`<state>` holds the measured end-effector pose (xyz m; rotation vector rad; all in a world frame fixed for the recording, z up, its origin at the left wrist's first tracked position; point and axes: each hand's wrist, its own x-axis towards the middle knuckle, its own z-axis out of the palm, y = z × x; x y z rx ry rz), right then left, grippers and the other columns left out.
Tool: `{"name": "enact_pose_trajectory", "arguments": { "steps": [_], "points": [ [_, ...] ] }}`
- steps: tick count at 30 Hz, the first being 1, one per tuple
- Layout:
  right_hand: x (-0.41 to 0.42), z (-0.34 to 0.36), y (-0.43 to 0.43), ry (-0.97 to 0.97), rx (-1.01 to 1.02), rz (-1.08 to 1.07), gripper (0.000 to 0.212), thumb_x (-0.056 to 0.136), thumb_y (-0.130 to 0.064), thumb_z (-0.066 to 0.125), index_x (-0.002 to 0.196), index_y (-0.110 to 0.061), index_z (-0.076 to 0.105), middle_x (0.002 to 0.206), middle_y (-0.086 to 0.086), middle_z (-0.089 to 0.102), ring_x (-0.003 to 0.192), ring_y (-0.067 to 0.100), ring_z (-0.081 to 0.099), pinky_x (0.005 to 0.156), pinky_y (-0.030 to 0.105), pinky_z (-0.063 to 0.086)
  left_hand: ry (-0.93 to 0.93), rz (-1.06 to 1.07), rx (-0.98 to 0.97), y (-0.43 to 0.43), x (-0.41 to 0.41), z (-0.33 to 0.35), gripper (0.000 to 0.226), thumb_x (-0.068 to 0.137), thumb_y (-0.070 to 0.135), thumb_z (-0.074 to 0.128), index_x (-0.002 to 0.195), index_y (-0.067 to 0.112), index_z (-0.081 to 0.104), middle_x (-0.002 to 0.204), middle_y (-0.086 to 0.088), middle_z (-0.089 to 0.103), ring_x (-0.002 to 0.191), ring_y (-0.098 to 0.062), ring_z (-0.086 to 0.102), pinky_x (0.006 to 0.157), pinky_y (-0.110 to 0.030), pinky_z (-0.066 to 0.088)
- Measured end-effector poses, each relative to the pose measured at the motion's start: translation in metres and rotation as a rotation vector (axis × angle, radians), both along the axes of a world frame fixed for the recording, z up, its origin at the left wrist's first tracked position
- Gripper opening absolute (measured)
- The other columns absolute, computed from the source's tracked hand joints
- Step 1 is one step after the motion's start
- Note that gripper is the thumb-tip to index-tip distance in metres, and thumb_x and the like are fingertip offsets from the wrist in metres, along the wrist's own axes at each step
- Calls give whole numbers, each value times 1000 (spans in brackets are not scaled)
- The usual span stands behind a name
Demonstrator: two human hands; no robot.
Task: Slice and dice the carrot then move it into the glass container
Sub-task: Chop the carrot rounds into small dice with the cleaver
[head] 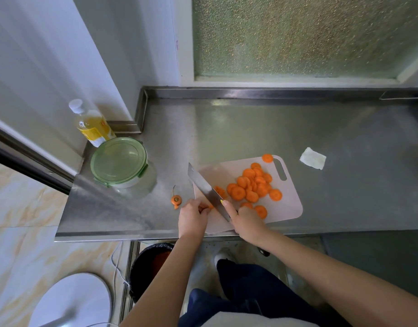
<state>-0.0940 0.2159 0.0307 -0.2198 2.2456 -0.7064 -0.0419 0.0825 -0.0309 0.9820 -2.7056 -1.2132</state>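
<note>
**Cutting the last of the carrot at the board's near corner**

We stand at a stainless steel table [250, 128] with a pale pink plastic cutting board [290, 208] lying near its front edge. Our right hand [247, 220] grips the handle of a broad steel cleaver [204, 185], its fingers wrapped round the handle and the forefinger stretched along the blade. The blade slants away to the left across the board's near left corner.

Our left hand [193, 215] sits just left of the blade. Its fingers are curled and pinch a small orange carrot stub [211, 206] against the board, right beside the steel. Most of that stub is hidden by the fingers.

The round orange carrot slices [252, 185] lie heaped in the middle of the board, right of the blade. A few lie loose near our right hand, and one sits apart at the far edge beside the handle slot.

The round clear glass container [141, 182] stands on the table to the left of the board, well apart from it. A translucent green lid [119, 160] sits on top.

Between the container and the board lies the cut-off carrot top [176, 199], on the bare steel. Behind the container stands a plastic bottle of yellow liquid with a white cap [92, 123]. A folded white paper towel [313, 158] lies beyond the board's far right corner.
</note>
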Motion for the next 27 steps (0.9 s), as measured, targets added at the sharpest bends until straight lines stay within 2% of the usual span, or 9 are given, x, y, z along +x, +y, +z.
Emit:
{"name": "enact_pose_trajectory", "arguments": {
  "steps": [3, 6, 9, 12, 15, 17, 20, 23, 27],
  "points": [
    [4, 5, -2, -2, 14, -13, 42, 99, -48, 35, 67, -20, 32, 118, 22, 58, 109, 35, 56, 72, 27, 36, -3, 7, 14, 1, 1, 0, 9, 84, 6, 63, 91, 5, 69, 94, -10, 62, 86, -23, 58, 73, -24, 42],
    [9, 6, -4, 17, -50, -53, 32, 98, -48, 39, 91, -17, 43, 121, 20, 57, 109, 34, 56, 60, 21, 34, 0, 9, 22, 2, 0, 3, 9, 84, 5, 62, 91, 5, 69, 93, -8, 62, 81, -19, 56, 72, -22, 41],
    [14, 0, -6, 17, -48, -48, 44, 97, -50, 38, 67, -20, 31, 115, 22, 59, 107, 36, 58, 69, 29, 40, 10, 25, 53, 2, 0, 4, 11, 84, 2, 61, 89, 5, 70, 83, 0, 58, 78, -17, 56, 69, -21, 40],
    [14, -6, -8, 12, -28, -44, 45, 96, -54, 35, 64, -23, 28, 107, 22, 61, 101, 35, 60, 77, 32, 42, 6, 30, 59, 2, 0, 3, 11, 83, 3, 61, 88, 7, 70, 85, -1, 57, 80, -19, 58, 70, -21, 40],
    [7, -5, -9, 43, -15, 3, 44, 98, -52, 32, 64, -24, 30, 105, 21, 62, 84, 26, 54, 63, 26, 39, -11, 24, 40, 2, 1, 1, 9, 84, 7, 62, 89, 7, 70, 91, -5, 60, 78, -17, 54, 69, -20, 38],
    [0, -3, -10, 55, -12, 44, 43, 100, -48, 29, 64, -26, 30, 101, 21, 63, 80, 21, 48, 64, 28, 37, -7, 13, 23, 2, 2, -1, 9, 85, 10, 63, 90, 8, 71, 91, -6, 60, 80, -19, 56, 68, -21, 39],
    [-3, -6, -8, 87, 6, 49, 47, 101, -47, 29, 59, -25, 33, 73, 17, 58, 72, 26, 55, 66, 29, 38, 9, 14, 5, 3, 4, 0, 11, 86, 13, 64, 93, 9, 71, 85, 1, 55, 76, -15, 53, 67, -17, 36],
    [-2, -8, -5, 119, -16, -29, 65, 99, -51, 32, 48, -10, 37, 49, 5, 44, 53, 20, 47, 59, 27, 31, 5, 5, -12, 3, 3, -2, 13, 86, 14, 63, 96, 9, 70, 88, -3, 58, 79, -17, 55, 69, -20, 39],
    [0, -3, 1, 96, -51, -10, 59, 98, -49, 34, 54, -10, 41, 54, 2, 44, 57, 20, 47, 54, 30, 29, -12, -1, -28, 3, 3, -4, 13, 85, 15, 64, 94, 8, 70, 93, -7, 62, 84, -22, 59, 72, -25, 44]
  ]
}}
